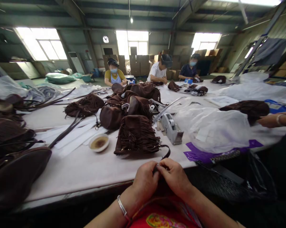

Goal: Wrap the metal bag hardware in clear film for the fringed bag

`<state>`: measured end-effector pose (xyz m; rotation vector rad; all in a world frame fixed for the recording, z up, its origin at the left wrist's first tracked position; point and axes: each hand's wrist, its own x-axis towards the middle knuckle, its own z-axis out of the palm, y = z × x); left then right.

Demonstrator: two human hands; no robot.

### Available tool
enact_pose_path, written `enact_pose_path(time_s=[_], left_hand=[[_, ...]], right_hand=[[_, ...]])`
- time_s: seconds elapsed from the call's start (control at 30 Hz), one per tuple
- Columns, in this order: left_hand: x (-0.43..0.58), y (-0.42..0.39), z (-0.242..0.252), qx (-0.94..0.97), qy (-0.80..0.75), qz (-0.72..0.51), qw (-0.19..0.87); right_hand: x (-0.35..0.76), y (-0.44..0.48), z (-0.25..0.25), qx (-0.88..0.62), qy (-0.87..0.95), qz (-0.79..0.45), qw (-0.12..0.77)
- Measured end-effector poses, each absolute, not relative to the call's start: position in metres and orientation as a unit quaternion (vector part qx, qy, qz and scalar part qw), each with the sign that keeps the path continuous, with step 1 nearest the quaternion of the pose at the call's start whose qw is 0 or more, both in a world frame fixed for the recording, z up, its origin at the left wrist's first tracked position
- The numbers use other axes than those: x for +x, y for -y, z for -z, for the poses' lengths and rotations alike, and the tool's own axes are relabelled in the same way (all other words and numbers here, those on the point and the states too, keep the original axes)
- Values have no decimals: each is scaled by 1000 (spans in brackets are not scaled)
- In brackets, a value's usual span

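Observation:
A dark brown fringed bag (138,134) lies on the table in front of me. From its right side a thin dark strap (167,152) curves down toward my hands. My left hand (146,177) is closed, thumb and fingers pinched together. Against it, my right hand (175,175) is closed too, with the fingertips of both meeting at the strap's end. My fingers hide most of what they hold there. Both hands are at the table's near edge, just below the bag.
A shallow white bowl of brownish liquid (99,142) stands left of the bag, a grey tape dispenser (172,128) to its right. More brown bags (112,115) are piled behind. Clear plastic bags (214,126) cover the right side. A co-worker's hand (269,121) touches another bag.

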<state>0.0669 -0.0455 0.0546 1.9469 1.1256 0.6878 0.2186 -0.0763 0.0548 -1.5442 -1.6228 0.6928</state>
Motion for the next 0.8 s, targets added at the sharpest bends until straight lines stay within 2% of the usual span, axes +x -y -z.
enact_pose_path(time_s=[0.13, 0.27, 0.43, 0.8], left_hand=[[64, 47, -57, 761, -443, -274, 387], [65, 46, -57, 729, -465, -241, 440], [71, 43, -50, 735, -472, -225, 432], [51, 53, -53, 738, -435, -130, 499]], right_hand=[[218, 76, -47, -591, 683, -144, 404], [234, 66, -32, -581, 683, -23, 443], [255, 54, -21, -604, 657, -82, 443], [226, 90, -37, -508, 721, -148, 448]])
